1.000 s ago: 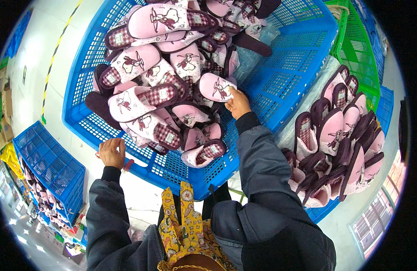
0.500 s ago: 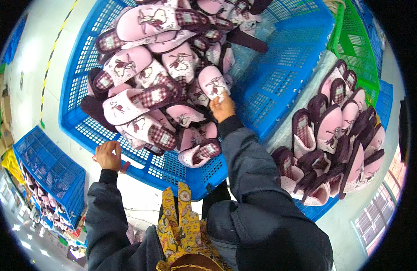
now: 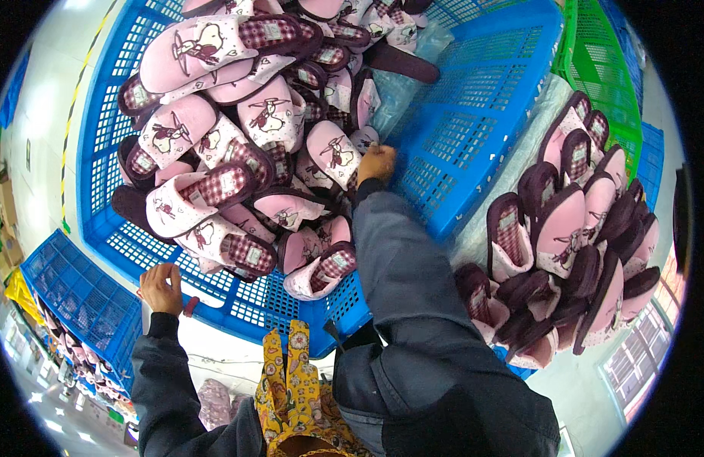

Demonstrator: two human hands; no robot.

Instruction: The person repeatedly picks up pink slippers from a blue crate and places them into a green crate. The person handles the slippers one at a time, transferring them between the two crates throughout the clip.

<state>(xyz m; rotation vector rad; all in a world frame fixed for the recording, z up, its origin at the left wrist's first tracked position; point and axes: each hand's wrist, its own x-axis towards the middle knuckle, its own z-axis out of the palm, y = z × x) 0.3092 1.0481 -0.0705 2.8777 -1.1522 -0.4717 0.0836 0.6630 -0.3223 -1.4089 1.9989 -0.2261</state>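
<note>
no lettering can be read; the pale labels [image 3: 228, 183] inside the slippers [image 3: 169, 207] are too small.

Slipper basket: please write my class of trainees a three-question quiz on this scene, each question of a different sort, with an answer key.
1. Multiple choice: what colour is the large basket holding the heaped slippers? A) green B) blue C) yellow
2. True or false: the left hand is outside the heap of slippers.
3. Short answer: which hand is at the right side of that heap?

Key: 1. B. 2. True. 3. The right hand.
</note>
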